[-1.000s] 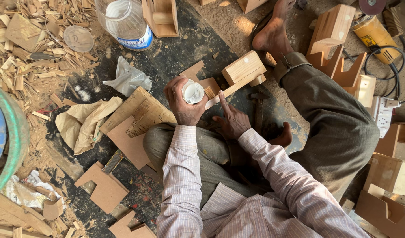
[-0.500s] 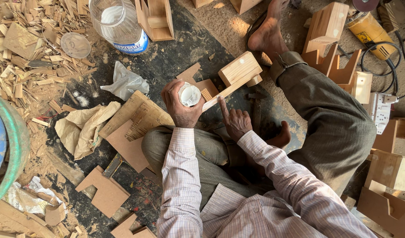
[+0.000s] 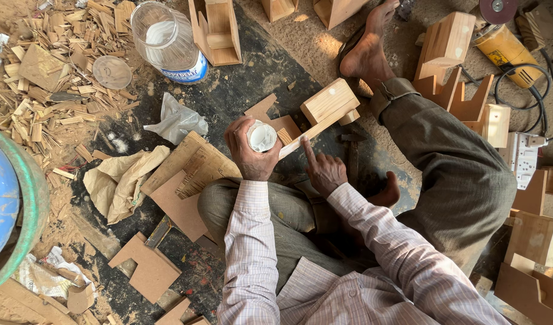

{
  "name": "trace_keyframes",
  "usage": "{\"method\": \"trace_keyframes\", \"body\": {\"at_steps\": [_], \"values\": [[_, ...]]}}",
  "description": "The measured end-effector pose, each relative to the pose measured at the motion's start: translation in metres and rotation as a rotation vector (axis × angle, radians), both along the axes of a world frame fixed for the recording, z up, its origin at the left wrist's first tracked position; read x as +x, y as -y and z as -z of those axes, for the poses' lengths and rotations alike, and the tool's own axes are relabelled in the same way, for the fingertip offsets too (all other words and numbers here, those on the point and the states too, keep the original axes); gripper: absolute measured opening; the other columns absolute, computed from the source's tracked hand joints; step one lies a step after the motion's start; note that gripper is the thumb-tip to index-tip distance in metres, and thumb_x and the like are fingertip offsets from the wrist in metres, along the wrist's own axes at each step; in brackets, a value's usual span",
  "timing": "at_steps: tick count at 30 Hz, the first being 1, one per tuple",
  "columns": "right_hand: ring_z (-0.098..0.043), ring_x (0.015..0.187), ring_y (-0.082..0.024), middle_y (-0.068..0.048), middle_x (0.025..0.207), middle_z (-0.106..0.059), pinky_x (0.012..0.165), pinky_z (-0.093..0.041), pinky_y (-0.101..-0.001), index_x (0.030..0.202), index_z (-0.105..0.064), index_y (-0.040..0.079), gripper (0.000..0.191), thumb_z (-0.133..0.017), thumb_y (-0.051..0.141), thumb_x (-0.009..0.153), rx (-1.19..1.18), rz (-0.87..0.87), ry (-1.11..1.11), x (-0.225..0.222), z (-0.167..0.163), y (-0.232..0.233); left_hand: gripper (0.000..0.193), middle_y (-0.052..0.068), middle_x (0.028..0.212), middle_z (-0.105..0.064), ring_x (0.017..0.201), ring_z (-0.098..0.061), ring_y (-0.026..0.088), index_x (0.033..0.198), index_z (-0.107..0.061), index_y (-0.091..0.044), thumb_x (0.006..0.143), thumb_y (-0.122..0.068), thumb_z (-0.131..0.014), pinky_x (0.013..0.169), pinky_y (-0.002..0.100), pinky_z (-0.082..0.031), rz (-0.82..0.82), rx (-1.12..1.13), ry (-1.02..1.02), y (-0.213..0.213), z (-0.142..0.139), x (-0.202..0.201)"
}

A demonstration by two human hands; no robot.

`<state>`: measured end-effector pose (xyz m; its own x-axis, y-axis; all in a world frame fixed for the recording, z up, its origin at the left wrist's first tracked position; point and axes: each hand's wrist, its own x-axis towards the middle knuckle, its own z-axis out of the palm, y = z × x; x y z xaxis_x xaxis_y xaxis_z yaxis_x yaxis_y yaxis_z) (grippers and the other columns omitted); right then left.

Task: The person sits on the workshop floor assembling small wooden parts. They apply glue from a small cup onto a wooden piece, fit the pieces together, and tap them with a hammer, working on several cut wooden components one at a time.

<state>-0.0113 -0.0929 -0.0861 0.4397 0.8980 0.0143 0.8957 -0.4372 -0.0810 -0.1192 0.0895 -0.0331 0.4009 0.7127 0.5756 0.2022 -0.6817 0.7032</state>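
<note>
- Left hand (image 3: 252,153), centre of frame: fingers wrapped round a small white cup (image 3: 262,136), open mouth up, whitish stuff inside, probably glue.
- Cup looks light and thin-walled; likely to give if squeezed and to spill if tipped. Side-wall grip, kept level, seems the safe hold.
- Right hand (image 3: 324,171), just right of the cup: forefinger stretched out, other fingers curled in, holding nothing. Fingertip lies at the edge of a thin wooden strip (image 3: 312,133).
- Strip runs up-right to a wooden block (image 3: 329,101) above centre; together they look like one stiff, light piece resting on the floor (image 3: 252,84). Block is plain-faced and dry, best taken by its long sides; the strip looks the weak part.
- Around: a big clear jar (image 3: 168,42) at upper left, wood scraps left, crumpled paper (image 3: 123,180) mid-left, flat board cut-outs (image 3: 183,192) beside the knee.
</note>
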Motion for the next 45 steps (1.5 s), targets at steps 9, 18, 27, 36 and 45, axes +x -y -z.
{"method": "trace_keyframes", "body": {"at_steps": [9, 18, 27, 36, 45], "values": [[-0.073, 0.072, -0.030, -0.012, 0.095, -0.070, 0.055, -0.059, -0.0425, 0.164, -0.014, 0.021, 0.099, -0.075, 0.047, 0.090, -0.170, 0.098, -0.299, 0.000, 0.000, -0.004, 0.069, 0.011, 0.129, -0.058, 0.127, -0.054, 0.031, 0.129, -0.052, -0.009, 0.070, -0.006, -0.089, 0.112, 0.051, -0.043, 0.015, 0.000, 0.008, 0.001, -0.001, 0.001], [-0.071, 0.069, -0.029, -0.009, 0.094, -0.069, 0.054, -0.058, -0.0430, 0.163, -0.027, 0.034, 0.080, -0.071, 0.042, 0.097, -0.214, -0.166, -0.379, -0.011, -0.006, 0.000, 0.069, 0.010, 0.129, -0.059, 0.124, -0.056, 0.032, 0.128, -0.052, -0.009, 0.070, -0.005, -0.089, 0.111, 0.051, -0.044, 0.030, 0.023, -0.005, 0.001, -0.005, 0.001], [-0.056, 0.127, -0.027, -0.018, 0.152, -0.044, 0.098, -0.051, -0.0406, 0.145, -0.059, 0.016, 0.061, -0.064, -0.005, 0.087, 0.661, -0.012, -0.536, -0.001, -0.087, -0.004, 0.071, 0.010, 0.135, -0.057, 0.131, -0.054, 0.035, 0.129, -0.054, -0.009, 0.071, -0.012, -0.095, 0.113, 0.054, -0.045, 0.135, 0.150, -0.014, 0.007, -0.011, 0.005], [-0.032, 0.148, -0.044, -0.022, 0.163, -0.030, 0.110, -0.033, -0.0583, 0.125, -0.069, 0.018, 0.065, -0.061, -0.008, 0.066, 0.417, -0.135, -0.280, -0.007, -0.123, -0.036, 0.055, 0.011, 0.136, -0.057, 0.130, -0.055, 0.034, 0.128, -0.056, -0.008, 0.086, -0.022, -0.088, 0.111, 0.052, -0.047, 0.198, 0.186, -0.019, 0.015, -0.013, 0.006], [-0.029, 0.151, -0.038, -0.016, 0.166, -0.027, 0.112, -0.030, -0.0608, 0.112, -0.072, 0.015, 0.045, -0.069, -0.004, 0.072, 0.333, -0.127, -0.125, -0.007, -0.116, -0.052, 0.057, 0.011, 0.136, -0.058, 0.131, -0.056, 0.035, 0.129, -0.056, -0.008, 0.083, -0.019, -0.087, 0.111, 0.051, -0.048, 0.202, 0.157, -0.041, 0.015, -0.014, 0.008]]}}
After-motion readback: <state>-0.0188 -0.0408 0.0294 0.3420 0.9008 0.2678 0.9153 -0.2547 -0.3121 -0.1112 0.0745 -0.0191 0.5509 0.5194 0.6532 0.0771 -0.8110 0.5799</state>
